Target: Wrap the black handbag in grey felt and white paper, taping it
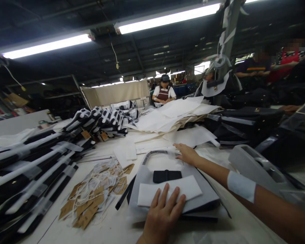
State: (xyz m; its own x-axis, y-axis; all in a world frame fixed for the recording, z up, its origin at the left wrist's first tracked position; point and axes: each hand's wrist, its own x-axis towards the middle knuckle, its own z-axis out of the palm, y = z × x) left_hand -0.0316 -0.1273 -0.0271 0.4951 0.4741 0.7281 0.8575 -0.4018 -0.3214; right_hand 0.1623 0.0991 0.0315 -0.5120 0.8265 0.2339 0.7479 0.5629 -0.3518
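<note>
A dark handbag (pixel 208 206) lies flat on the table before me, covered by a pale sheet (pixel 142 178) with a cut-out around its dark flap strap (pixel 167 176). Its arched handle (pixel 152 154) is wrapped in clear film and points away from me. My left hand (pixel 164 213) lies with fingers spread on a white foam-like pad (pixel 148 195) across the bag's front. Beyond the bag's upper right, my right hand (pixel 188 154) reaches beside the handle, fingers extended and apart. Whether it touches the handle wrap I cannot tell. A pale band circles that forearm.
Brown tags with white strings (pixel 88 200) lie in a heap to the left. Wrapped dark bags (pixel 35 162) are stacked at far left. White sheets (pixel 173 113) are piled behind. A grey tape dispenser (pixel 254 169) stands right. A co-worker (pixel 164 91) sits opposite.
</note>
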